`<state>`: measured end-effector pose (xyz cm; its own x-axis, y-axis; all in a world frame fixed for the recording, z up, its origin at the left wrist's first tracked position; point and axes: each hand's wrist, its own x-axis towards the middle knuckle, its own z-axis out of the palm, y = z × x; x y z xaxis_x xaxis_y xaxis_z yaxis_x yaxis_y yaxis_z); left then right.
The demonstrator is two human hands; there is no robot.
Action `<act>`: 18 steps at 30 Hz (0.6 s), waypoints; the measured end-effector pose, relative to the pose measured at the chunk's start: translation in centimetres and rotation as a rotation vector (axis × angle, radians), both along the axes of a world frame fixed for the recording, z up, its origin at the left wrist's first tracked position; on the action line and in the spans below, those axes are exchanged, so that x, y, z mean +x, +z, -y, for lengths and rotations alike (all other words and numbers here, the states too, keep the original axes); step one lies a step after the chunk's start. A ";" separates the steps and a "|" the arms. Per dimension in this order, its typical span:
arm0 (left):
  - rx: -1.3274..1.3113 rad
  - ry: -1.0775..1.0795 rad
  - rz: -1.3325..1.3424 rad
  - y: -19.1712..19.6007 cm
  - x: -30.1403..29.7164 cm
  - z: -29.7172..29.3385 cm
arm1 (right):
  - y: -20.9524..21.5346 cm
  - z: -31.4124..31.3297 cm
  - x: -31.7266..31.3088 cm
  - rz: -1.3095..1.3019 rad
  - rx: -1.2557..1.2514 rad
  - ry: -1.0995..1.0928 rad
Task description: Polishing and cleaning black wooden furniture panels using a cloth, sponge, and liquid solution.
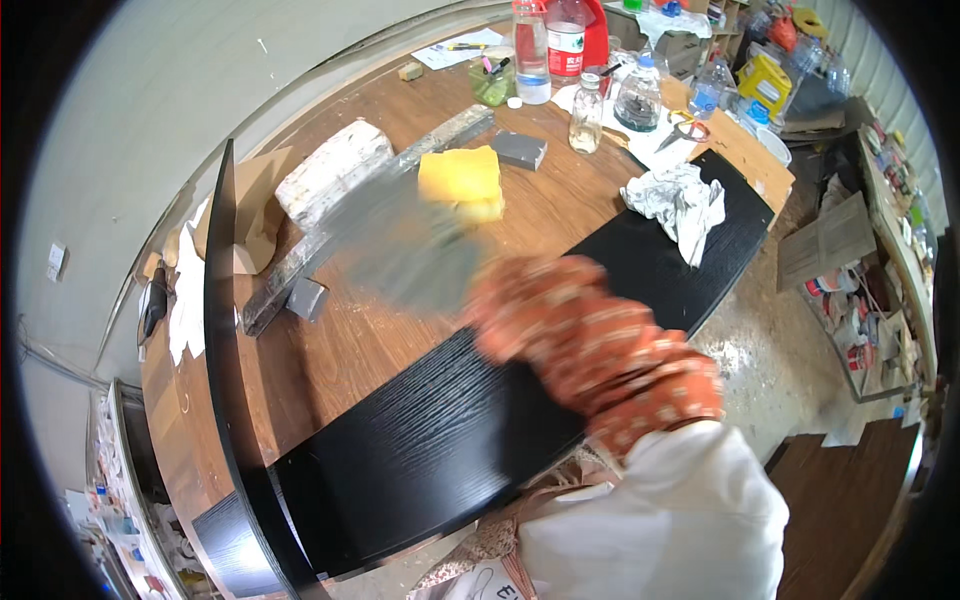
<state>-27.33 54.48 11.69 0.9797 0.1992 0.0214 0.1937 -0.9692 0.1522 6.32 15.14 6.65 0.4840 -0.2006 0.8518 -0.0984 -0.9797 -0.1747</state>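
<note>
My right hand (415, 250), smeared by motion and grey as if gloved, reaches over the wooden table from an orange patterned oversleeve (600, 350). What it holds, if anything, I cannot make out. Just beyond it lies a yellow sponge or folded cloth (460, 178), with a grey block (519, 150) to its right. A second small grey block (306, 299) is left of the hand, beside a long worn bar (285, 270). In front stretches a glossy black wood-grain board (420, 440), partly behind my sleeve. My left hand is out of the picture.
A narrow black panel (222, 330) stands upright at the left. A crumpled white cloth (680, 205) rests on the black board's right end. Bottles (532, 60), a glass jar (586, 115) and scissors (690, 127) are at the back. A wrapped white block (335, 172) sits far left.
</note>
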 end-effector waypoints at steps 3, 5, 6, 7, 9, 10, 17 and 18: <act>0.076 0.043 0.013 -1.5 0.0 0.2 | -1.2 16.3 -4.1 -0.704 0.285 0.022; 0.081 0.038 -0.087 -1.5 0.3 0.2 | -5.6 23.8 -9.1 -0.609 0.012 -0.355; 0.081 0.055 -0.139 -1.3 -0.1 0.3 | -5.9 26.3 -10.2 -1.030 0.200 -0.571; 0.126 0.080 -0.184 -1.1 0.8 1.0 | -2.7 23.9 -11.9 -1.080 0.161 -0.662; 0.109 -0.032 -0.013 -1.3 0.9 1.5 | -7.6 29.0 -13.0 -0.842 0.084 -0.632; 0.155 -0.033 -0.090 -0.7 1.2 1.7 | -10.8 35.0 -14.2 -0.710 0.187 -0.534; -0.075 0.111 -0.124 3.9 -0.9 4.5 | -3.7 23.5 -3.9 0.060 0.781 0.615; -0.021 0.106 -0.148 4.5 -0.6 5.4 | 0.5 13.6 -4.5 -0.053 0.879 0.528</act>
